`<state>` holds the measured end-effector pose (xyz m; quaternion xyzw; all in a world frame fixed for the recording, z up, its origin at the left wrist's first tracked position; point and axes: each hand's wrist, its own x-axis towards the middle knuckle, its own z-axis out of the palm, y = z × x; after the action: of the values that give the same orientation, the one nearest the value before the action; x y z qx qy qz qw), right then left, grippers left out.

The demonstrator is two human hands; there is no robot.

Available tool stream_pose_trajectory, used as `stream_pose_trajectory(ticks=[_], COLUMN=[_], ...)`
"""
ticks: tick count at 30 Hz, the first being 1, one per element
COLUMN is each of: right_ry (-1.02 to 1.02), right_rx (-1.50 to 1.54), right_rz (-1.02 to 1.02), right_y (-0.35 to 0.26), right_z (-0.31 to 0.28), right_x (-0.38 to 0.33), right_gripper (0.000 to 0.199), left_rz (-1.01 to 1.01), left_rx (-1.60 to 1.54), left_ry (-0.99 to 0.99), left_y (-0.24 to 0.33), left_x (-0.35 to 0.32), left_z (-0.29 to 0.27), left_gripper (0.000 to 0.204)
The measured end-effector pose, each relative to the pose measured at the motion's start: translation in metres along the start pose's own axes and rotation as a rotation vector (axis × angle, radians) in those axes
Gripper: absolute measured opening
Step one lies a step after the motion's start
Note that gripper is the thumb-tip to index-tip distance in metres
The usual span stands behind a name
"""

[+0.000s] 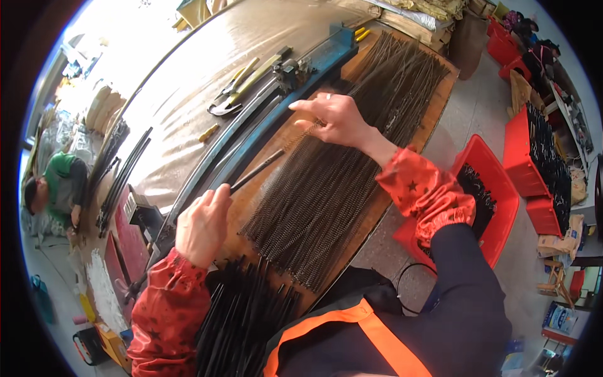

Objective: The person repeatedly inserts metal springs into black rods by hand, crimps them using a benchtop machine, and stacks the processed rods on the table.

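Observation:
My left hand (pixel 202 227) is closed around a slim black tube (pixel 257 170), which points up and to the right. My right hand (pixel 338 119) pinches a thin coiled spring (pixel 299 138) between thumb and fingers. The spring's lower end is close to the tube's tip; whether it enters the tube I cannot tell. Beneath both hands, a wide layer of long dark springs (pixel 308 210) lies lengthwise on a wooden board. Left of them runs a long blue metal rail (pixel 248 139) with a clamp-like fitting (pixel 293 75) near its far end.
Several black rods (pixel 248 320) lie bundled near my left forearm. Cutters with yellow handles (pixel 233 88) rest on the table beyond the rail. A red bin (pixel 505 217) of dark parts stands right of me, with stacked red bins (pixel 521 154) farther off. A person in green (pixel 59 182) bends at far left.

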<state>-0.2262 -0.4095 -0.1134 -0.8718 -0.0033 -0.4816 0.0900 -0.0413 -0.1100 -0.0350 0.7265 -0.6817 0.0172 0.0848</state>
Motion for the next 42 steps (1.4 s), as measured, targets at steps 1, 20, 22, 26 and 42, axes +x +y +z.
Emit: stream_pose_trajectory(ticks=[1, 20, 22, 26, 42], right_ry=[0.024, -0.172, -0.164, -0.119, -0.475], right_rx=[0.013, 0.314, 0.454, 0.358, 0.677], right_rz=[-0.026, 0.112, 0.124, 0.216, 0.493], right_y=[0.008, -0.071, -0.117, -0.088, -0.152], right_z=[0.001, 0.03, 0.046, 0.039, 0.147], right_x=[-0.002, -0.019, 0.003, 0.0, 0.066], right_gripper=[0.035, 0.042, 0.029, 0.026, 0.025], left_rz=[0.023, -0.207, -0.08, -0.14, -0.369], left_rx=[-0.024, 0.088, 0.091, 0.066, 0.271], left_ry=[0.047, 0.098, 0.108, 0.209, 0.581], left_y=[0.007, -0.026, -0.015, -0.03, -0.099], left_x=[0.002, -0.064, -0.067, -0.084, -0.174], left_z=[0.001, -0.038, -0.035, -0.044, -0.118], left_gripper=[0.017, 0.03, 0.028, 0.029, 0.023])
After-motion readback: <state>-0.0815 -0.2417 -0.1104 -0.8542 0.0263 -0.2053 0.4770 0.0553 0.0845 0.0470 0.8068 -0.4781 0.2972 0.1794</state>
